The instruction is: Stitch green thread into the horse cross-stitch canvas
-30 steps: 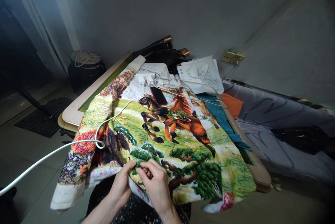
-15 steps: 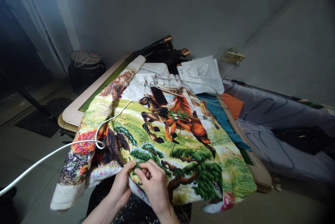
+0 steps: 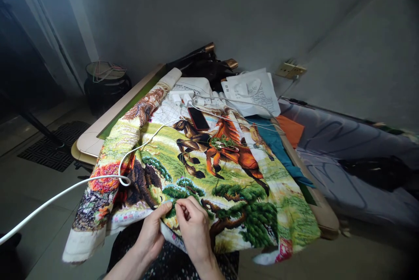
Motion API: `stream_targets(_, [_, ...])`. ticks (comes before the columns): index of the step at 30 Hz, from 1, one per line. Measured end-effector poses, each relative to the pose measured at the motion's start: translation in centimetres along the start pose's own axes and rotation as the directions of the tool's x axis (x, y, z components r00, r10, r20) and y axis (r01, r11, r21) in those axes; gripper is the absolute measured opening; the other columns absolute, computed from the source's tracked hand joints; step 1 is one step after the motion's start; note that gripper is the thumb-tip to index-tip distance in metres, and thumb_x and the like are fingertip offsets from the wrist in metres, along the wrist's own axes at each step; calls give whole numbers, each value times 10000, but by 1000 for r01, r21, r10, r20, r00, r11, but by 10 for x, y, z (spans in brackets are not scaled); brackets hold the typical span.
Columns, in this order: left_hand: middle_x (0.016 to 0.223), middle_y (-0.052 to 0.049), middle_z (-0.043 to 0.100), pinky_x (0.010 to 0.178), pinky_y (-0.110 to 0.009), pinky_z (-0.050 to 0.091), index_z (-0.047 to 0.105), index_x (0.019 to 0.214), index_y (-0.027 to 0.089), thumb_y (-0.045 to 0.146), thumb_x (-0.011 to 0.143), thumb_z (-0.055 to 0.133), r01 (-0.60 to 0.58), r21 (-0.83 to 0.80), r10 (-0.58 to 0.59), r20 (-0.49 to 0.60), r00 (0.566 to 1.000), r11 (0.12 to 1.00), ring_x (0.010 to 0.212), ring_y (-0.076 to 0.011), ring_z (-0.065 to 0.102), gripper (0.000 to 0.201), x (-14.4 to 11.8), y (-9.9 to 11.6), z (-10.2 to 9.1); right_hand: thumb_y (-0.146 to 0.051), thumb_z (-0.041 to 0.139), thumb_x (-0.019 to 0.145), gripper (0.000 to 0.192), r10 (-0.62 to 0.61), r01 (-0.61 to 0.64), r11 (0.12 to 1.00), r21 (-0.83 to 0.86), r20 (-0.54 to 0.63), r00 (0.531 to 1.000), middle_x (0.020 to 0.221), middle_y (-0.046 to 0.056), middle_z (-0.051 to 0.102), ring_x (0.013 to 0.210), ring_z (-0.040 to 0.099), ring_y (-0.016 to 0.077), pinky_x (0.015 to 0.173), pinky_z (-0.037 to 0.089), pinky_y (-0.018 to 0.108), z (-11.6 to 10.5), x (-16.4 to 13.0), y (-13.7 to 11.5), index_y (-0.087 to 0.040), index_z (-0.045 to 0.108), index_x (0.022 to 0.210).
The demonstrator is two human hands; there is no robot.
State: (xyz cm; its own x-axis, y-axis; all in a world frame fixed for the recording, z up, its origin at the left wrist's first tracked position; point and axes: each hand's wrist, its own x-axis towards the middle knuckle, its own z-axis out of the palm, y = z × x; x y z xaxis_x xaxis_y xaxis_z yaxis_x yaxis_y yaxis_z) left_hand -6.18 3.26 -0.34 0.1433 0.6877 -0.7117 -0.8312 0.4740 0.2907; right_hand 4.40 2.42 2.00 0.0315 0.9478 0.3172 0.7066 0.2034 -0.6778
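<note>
A large cross-stitch cloth (image 3: 196,184) with horses and a pine tree lies over the table and hangs down toward my lap. My left hand (image 3: 153,229) grips its near edge, thumb on top and fingers underneath. My right hand (image 3: 194,225) is closed in a pinch over the cloth, just right of my left thumb. Whatever is between its fingertips, perhaps a needle, is too small to make out. A thin green thread (image 3: 183,173) runs up the cloth from near the fingertips. A tangle of green thread (image 3: 222,141) lies on the orange horse.
The cloth's left side is rolled up (image 3: 108,171). A white cable (image 3: 65,197) crosses it to a power strip (image 3: 181,95). A phone (image 3: 198,118) lies on the cloth. White bags (image 3: 252,92) stand at the back, and teal fabric (image 3: 278,149) lies at the right.
My right hand's pinching fingertips have shifted slightly up and to the right, and its fingers have drawn closer together. My left hand keeps its grip on the cloth.
</note>
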Motion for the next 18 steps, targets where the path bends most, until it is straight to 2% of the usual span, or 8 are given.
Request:
stream_targets(4, [686,-51,718,687,-273,528,710,681,103,53,663,722,11,11,-11,13,1000,1000,637,-160,646,54,1,-1,-3,-124,478,881,239,5,-4,999,-37,36,999,688,14,598,592,565,133,536,409,221,-3,2,-1,-183,653,729])
stream_targets(7, [664,-42,702,676,-265,521,701,660,104,54,660,728,9,8,-9,18,1000,1000,618,-151,634,56,2,-1,-4,-116,482,875,224,5,-5,1000,2,48,999,695,13,614,599,582,134,547,419,219,-7,0,-2,-184,659,756])
stream_targets(13, [646,-36,691,691,-292,521,694,650,112,59,645,740,5,-2,-5,18,1000,1000,615,-164,634,71,1,0,-2,-131,485,891,204,13,-15,993,113,27,1000,723,20,637,625,605,136,565,456,208,-7,-4,1,-183,661,802])
stream_targets(18, [658,-38,704,699,-287,523,704,667,114,66,637,745,2,2,-2,23,1000,1000,631,-165,642,69,0,0,-2,-140,483,887,214,-2,1,995,101,10,1000,687,15,621,583,587,131,527,443,206,-6,-2,0,-184,664,781])
